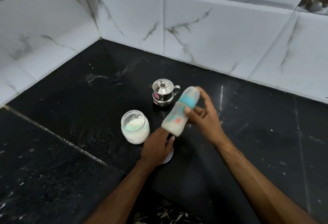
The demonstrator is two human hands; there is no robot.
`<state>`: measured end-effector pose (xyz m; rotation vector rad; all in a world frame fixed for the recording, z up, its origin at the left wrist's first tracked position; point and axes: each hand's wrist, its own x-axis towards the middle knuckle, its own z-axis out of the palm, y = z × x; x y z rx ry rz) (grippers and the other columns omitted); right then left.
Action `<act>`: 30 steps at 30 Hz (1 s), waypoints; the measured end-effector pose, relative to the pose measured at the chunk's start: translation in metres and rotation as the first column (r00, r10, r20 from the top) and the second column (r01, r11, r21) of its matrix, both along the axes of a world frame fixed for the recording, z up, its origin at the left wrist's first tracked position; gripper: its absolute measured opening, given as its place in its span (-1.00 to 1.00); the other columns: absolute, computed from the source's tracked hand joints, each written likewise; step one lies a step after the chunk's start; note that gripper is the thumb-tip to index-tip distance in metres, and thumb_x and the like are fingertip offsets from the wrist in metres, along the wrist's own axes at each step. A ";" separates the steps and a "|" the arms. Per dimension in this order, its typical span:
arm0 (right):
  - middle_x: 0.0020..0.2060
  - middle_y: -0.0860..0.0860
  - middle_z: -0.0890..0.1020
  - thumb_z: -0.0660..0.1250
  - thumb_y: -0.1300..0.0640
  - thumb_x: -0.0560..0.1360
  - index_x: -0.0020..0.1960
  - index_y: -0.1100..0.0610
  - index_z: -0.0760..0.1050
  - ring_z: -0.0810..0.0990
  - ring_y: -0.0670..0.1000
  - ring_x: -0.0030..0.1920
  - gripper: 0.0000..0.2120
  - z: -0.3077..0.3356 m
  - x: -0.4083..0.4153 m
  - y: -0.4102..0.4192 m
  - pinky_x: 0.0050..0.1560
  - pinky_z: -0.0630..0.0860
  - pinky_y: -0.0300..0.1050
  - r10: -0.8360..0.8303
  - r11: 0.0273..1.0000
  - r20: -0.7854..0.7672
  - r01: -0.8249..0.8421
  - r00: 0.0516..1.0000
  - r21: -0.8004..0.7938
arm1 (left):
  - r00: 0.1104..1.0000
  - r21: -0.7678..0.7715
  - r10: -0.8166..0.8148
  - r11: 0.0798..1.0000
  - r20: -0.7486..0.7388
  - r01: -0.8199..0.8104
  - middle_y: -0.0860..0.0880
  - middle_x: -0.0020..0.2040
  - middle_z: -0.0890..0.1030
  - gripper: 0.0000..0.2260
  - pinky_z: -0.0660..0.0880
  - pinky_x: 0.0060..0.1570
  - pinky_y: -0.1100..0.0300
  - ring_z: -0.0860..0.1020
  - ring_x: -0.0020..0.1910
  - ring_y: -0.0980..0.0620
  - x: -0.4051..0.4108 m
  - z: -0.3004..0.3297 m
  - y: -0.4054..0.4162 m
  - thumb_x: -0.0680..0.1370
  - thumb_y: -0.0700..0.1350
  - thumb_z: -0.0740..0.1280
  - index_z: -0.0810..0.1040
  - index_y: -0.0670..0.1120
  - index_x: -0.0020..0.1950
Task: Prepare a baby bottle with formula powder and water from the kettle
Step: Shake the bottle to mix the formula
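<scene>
jar of powder, lid off, just left of left hand | left hand flat, fingers straight, on white lid on table | bottle blurred, tilted, milky base toward left hand, capped top up-right beside kettle | right hand grips bottle

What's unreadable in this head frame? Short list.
- baby bottle: motion-blurred in the right hand; markings and fill level unreadable.
- white lid: mostly hidden under the left hand.
- kettle: lid on, water unseen; red label too small.
- formula jar: a teal shape inside, blurred.
</scene>
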<state>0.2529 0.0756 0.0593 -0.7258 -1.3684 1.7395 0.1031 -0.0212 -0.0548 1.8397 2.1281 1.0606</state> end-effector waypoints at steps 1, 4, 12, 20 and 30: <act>0.04 0.14 0.70 0.43 0.17 0.43 0.48 -0.08 0.20 0.69 0.17 0.06 -0.29 0.002 0.001 0.005 -0.11 0.65 0.00 -0.087 0.996 -0.031 0.086 0.996 -0.030 | 0.996 0.009 -0.034 0.999 -0.082 0.035 -0.05 0.12 0.63 -0.73 0.37 0.16 0.26 0.56 0.14 0.00 0.000 -0.002 0.003 0.51 -0.07 0.35 0.59 -0.10 0.19; 0.05 0.16 0.70 0.44 0.15 0.44 0.49 -0.09 0.18 0.70 0.18 0.05 -0.28 -0.005 0.000 0.001 -0.12 0.64 0.01 -0.055 0.998 -0.021 0.054 0.998 -0.042 | 0.999 -0.063 -0.025 0.998 -0.023 0.023 0.03 0.09 0.65 -0.75 0.45 0.12 0.25 0.58 0.11 0.05 0.000 -0.002 0.001 0.51 -0.09 0.40 0.60 0.01 0.19; 0.03 0.09 0.71 0.42 0.10 0.45 0.50 -0.04 0.19 0.69 0.19 0.05 -0.29 -0.006 0.004 0.005 -0.10 0.64 0.09 -0.215 0.973 -0.042 0.211 0.976 -0.095 | 0.995 -0.034 -0.049 0.998 -0.082 0.046 -0.10 0.20 0.60 -0.71 0.30 0.24 0.29 0.54 0.21 -0.05 0.001 0.006 0.003 0.54 -0.11 0.36 0.57 -0.16 0.24; 0.11 0.09 0.68 0.47 0.23 0.42 0.47 -0.11 0.19 0.68 0.13 0.12 -0.25 -0.012 0.002 -0.024 0.03 0.64 -0.03 0.216 0.973 0.135 -0.225 0.967 0.055 | 0.922 -0.080 0.002 0.996 0.387 0.031 0.34 -0.07 0.60 -0.59 0.42 -0.05 0.48 0.57 -0.05 0.26 0.000 0.004 -0.011 0.28 0.06 0.40 0.49 0.40 0.08; 0.12 0.07 0.67 0.51 0.20 0.44 0.60 -0.04 -0.10 0.66 0.05 0.13 -0.01 0.017 0.007 0.050 0.15 0.57 -0.09 -0.144 0.897 0.208 0.039 0.967 0.440 | 0.997 -0.089 -0.064 0.994 -0.030 0.061 -0.04 0.31 0.53 -0.67 0.30 0.34 0.22 0.44 0.33 0.04 0.000 0.002 0.003 0.58 -0.08 0.31 0.51 -0.13 0.33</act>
